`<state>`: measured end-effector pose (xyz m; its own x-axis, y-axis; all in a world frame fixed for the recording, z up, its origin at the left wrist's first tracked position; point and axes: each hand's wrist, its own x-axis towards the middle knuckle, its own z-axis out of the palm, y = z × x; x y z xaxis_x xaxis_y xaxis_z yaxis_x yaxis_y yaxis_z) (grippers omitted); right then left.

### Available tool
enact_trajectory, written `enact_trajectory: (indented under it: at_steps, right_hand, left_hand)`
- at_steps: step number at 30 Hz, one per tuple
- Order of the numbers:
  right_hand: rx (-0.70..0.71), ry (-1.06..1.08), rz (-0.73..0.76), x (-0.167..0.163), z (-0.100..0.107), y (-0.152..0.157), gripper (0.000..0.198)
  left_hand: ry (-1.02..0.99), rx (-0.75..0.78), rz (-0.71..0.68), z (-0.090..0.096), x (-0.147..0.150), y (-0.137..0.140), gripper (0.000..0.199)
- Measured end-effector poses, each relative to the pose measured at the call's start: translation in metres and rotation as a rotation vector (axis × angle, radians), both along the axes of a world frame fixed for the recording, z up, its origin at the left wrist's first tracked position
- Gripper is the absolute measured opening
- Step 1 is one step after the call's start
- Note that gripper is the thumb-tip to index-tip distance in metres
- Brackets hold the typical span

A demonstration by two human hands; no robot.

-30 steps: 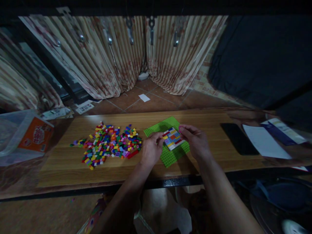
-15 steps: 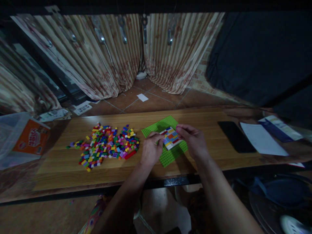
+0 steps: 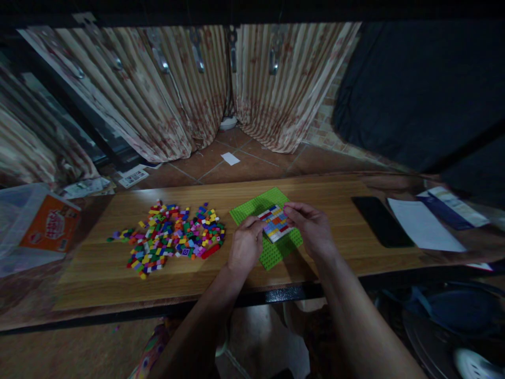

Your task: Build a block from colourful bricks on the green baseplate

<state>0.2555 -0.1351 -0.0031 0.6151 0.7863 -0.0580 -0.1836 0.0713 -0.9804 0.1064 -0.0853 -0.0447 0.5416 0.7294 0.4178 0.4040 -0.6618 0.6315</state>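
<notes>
A small panel of multicoloured toy bricks, with a white row along its near edge, is over the green studded baseplate. I cannot tell whether it touches the plate. At the panel's left edge, my left hand is closed, with thumb and forefinger gripping it. My right hand pinches at the far right corner of the panel; its fingertips hide exactly what lies between them. Left of the hands spreads a pile of loose bricks in many colours. A long red piece lies at the pile's near right side.
Everything rests on a long wooden table. A clear plastic tub with an orange label stands at the left end. To the right lie a black flat object and white paper. Striped curtains hang behind.
Both hands stay at the panel's edges, with only very slight finger movement. The pile and baseplate look the same, and the view has shifted a little.
</notes>
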Motion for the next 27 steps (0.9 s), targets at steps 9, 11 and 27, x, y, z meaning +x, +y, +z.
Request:
enact_trajectory:
  at_steps: [9,11,27]
  right_hand:
    - [-0.003,0.007,-0.007,0.003,-0.002,0.0,0.025]
    - [0.0,0.019,-0.008,0.003,-0.002,0.0,0.025]
    - [0.012,0.01,-0.08,0.007,-0.001,0.004,0.026]
  left_hand:
    - [0.104,-0.057,-0.007,-0.009,-0.003,-0.006,0.046]
    - [0.12,-0.066,-0.017,-0.009,-0.004,-0.006,0.049]
    - [-0.037,-0.122,0.043,0.007,-0.015,0.0,0.05]
